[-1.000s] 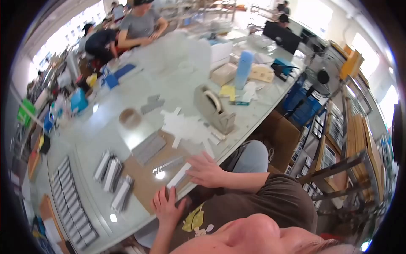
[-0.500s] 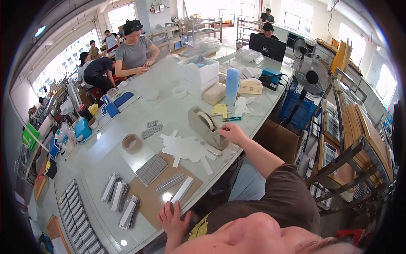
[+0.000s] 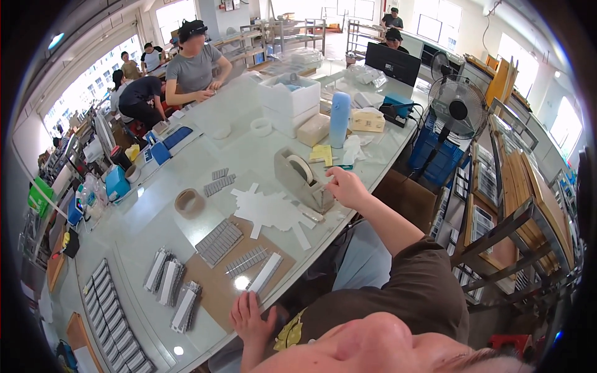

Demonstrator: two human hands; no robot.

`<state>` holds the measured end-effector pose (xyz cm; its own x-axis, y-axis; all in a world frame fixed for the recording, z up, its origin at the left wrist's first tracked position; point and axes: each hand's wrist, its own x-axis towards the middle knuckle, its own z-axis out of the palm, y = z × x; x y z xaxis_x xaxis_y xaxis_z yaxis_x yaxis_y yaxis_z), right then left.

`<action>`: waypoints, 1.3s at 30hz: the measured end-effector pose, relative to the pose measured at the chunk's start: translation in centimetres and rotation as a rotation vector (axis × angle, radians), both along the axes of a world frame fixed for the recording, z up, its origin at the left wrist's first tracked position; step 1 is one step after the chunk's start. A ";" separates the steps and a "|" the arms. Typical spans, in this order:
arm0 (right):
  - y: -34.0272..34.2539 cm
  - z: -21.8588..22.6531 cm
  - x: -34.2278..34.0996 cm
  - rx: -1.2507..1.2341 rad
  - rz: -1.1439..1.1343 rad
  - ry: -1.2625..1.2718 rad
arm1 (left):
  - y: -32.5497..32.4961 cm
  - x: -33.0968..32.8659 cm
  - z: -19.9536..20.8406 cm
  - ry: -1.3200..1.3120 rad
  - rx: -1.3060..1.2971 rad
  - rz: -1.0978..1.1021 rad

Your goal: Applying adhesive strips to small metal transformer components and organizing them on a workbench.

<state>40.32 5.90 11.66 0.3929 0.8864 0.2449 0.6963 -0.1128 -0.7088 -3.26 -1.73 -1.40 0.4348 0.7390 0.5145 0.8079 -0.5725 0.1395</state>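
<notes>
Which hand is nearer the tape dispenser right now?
Right: the right hand is beside the low end of the tape dispenser; the left hand is farther off, at the near table edge.

Right fingers (image 3: 336, 174) now at tape dispenser (image 3: 305, 189)

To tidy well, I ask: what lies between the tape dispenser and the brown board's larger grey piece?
In the head view, white strips lie between the tape dispenser and the larger grey piece.

Your tabletop (image 3: 140, 227) looks like smooth, glossy glass. On the near side, your brown board (image 3: 214, 292) seems matt cardboard; the white strips (image 3: 261, 208) beyond resemble flat, matt paper. Your tape dispenser (image 3: 292, 183) looks like dull plastic, your right sleeve (image 3: 429, 267) is soft cloth, and the boards (image 3: 517, 186) at right look wooden.
</notes>
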 end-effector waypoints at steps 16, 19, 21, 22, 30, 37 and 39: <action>-5.5 -9.7 -10.7 -0.423 0.440 1.158 | 1.4 0.9 1.1 -0.122 -0.079 -0.026; -6.8 -8.9 -16.5 -0.532 0.485 1.314 | 0.9 0.5 1.1 -0.113 -0.078 -0.036; -6.7 -10.2 -18.1 -0.642 0.551 1.454 | 0.7 0.3 1.0 -0.110 -0.093 -0.047; -6.5 -11.0 -18.8 -0.688 0.585 1.526 | 0.7 0.2 0.9 -0.108 -0.087 -0.054; -6.1 -11.7 -20.4 -0.772 0.591 1.511 | 0.6 0.0 0.6 -0.110 -0.050 -0.062; -5.7 -11.6 -20.4 -0.793 0.596 1.449 | 0.9 0.1 1.1 -0.080 -0.063 -0.060; -5.7 -11.0 -20.5 -0.794 0.591 1.414 | 1.0 0.3 1.2 -0.050 -0.069 -0.057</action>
